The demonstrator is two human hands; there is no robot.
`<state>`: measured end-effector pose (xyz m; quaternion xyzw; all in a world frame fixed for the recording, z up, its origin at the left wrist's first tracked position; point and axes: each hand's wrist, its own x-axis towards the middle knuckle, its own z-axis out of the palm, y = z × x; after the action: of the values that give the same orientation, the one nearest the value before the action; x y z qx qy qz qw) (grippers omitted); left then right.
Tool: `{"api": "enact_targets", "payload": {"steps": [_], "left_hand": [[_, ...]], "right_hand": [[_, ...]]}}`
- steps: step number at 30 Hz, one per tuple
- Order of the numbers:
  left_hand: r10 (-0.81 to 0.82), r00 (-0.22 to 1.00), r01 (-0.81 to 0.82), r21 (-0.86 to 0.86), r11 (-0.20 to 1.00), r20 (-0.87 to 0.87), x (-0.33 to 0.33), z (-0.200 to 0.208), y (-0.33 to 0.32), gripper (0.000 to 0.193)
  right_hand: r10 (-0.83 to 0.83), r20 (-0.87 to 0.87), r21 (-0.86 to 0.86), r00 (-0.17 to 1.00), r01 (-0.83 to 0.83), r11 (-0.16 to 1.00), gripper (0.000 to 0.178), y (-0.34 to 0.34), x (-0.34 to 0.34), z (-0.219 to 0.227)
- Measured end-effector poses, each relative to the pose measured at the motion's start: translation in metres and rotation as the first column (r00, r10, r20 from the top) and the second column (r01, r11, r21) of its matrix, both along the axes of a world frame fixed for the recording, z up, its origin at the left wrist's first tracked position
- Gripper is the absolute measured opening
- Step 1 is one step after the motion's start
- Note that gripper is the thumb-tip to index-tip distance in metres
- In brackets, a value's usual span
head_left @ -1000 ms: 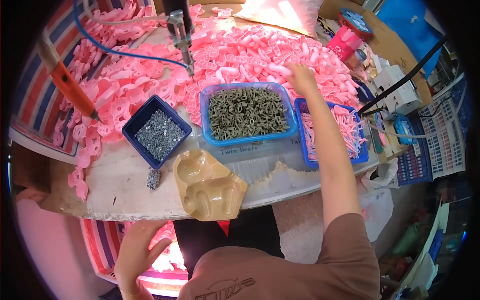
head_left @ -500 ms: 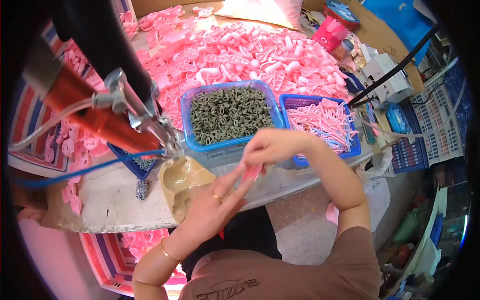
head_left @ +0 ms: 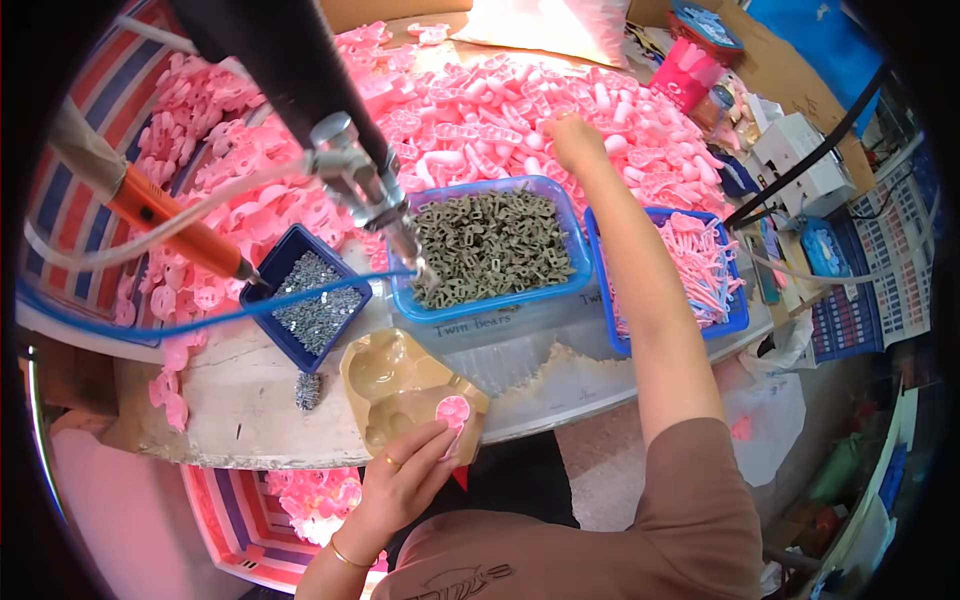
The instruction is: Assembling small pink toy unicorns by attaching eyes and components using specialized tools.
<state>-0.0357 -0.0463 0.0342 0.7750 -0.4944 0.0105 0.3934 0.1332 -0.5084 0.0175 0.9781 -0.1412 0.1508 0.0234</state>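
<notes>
a pink piece sits in the right-hand part of a tan mould at the table's near edge. its rounded end points away from the person; its long axis runs roughly fore and aft, toward the near rim (the lower end is partly hidden by fingers). the left hand has its fingers together and stretched out, tips touching the piece's left side; the thumb is hidden, so i cannot tell whether it pinches or only presses. the right hand is at the heap of pink parts, fingers curled narrow; whether it holds one i cannot tell. between the hands stands a blue bin of grey-green parts, beyond the mould.
</notes>
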Motion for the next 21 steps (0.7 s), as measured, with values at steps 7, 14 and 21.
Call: {"api": "enact_targets", "payload": {"steps": [7,14,21], "left_hand": [[0.156,0.988,-0.157,0.049,0.986,0.018,-0.008,-0.01,0.039,0.038],[0.172,0.973,-0.189,0.106,0.976,0.153,-0.005,-0.028,0.06,0.037],[0.111,0.964,-0.159,0.188,0.969,0.243,-0.001,-0.039,0.052,0.04]], "right_hand": [[-0.099,0.263,0.202,0.96,0.046,0.978,0.02,0.004,0.008,0.006],[0.025,0.324,0.851,0.946,-0.303,0.43,0.029,0.032,-0.04,0.033],[0.495,0.043,0.991,0.868,-0.099,0.087,0.024,0.172,-0.137,0.035]]}}
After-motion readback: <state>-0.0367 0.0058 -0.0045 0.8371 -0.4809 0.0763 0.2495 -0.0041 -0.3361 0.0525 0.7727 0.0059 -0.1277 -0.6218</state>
